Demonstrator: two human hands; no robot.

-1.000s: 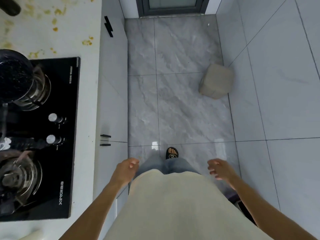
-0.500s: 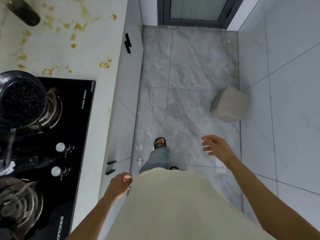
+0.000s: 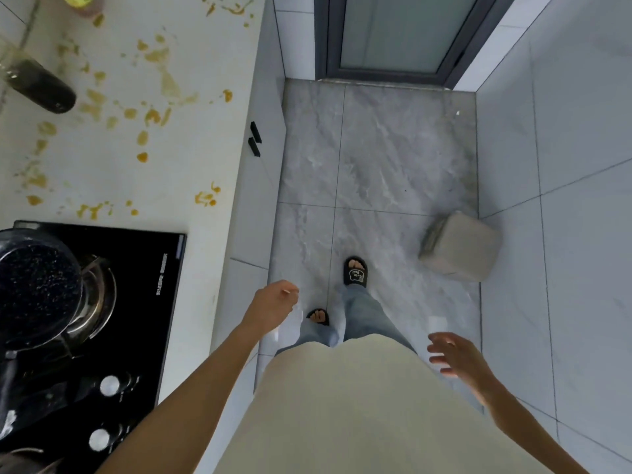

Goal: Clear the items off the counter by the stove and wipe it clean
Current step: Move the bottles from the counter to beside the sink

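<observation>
Dark cylindrical bottle, long axis running ten to four o'clock, is seen lying on the stained white counter at eleven o'clock from the nearer, loosely curled, empty left hand, while the right hand is held spread and empty.

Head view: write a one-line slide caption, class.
Empty-handed, left hand and right hand free, a person walks beside the sauce-spattered counter and stove.

White counter spattered with yellow-orange stains; glossy black stove with two white knobs; black speckled pot; grey marbled floor tiles; beige box; black slippers, blue jeans, cream top
</observation>
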